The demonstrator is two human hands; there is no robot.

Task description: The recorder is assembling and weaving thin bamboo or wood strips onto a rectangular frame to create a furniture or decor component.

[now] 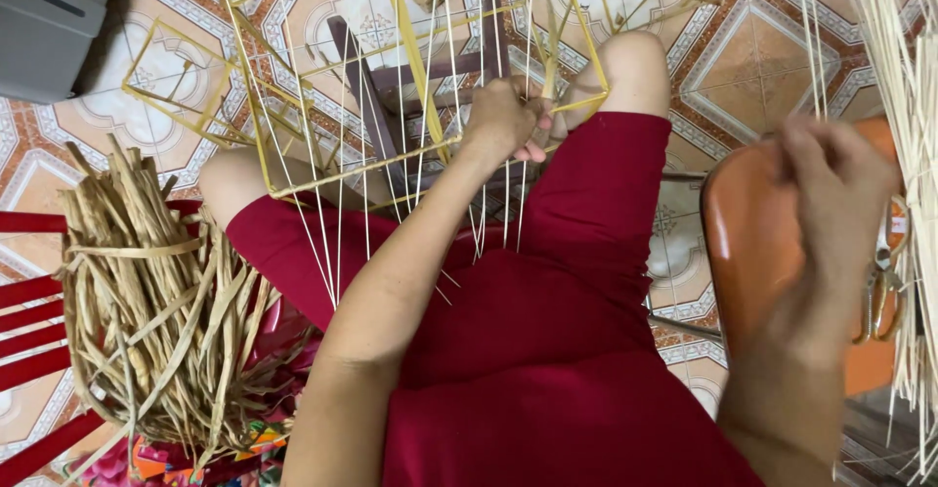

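My left hand (503,116) is closed on a yellow strip frame (342,169) with thin pale reeds (313,145) woven upright through it, held above my lap in red shorts. My right hand (835,189), blurred, reaches to the right over an orange stool seat (747,243) toward a bundle of thin pale reed sticks (909,106). Whether its fingers hold a stick is hidden by blur.
A thick bundle of flat dried straw strips (156,301) lies on a red chair (29,296) at left. Scissors (879,287) rest on the orange stool. A small wooden stool (410,77) stands on the patterned tile floor (752,57). A grey box (49,18) sits top left.
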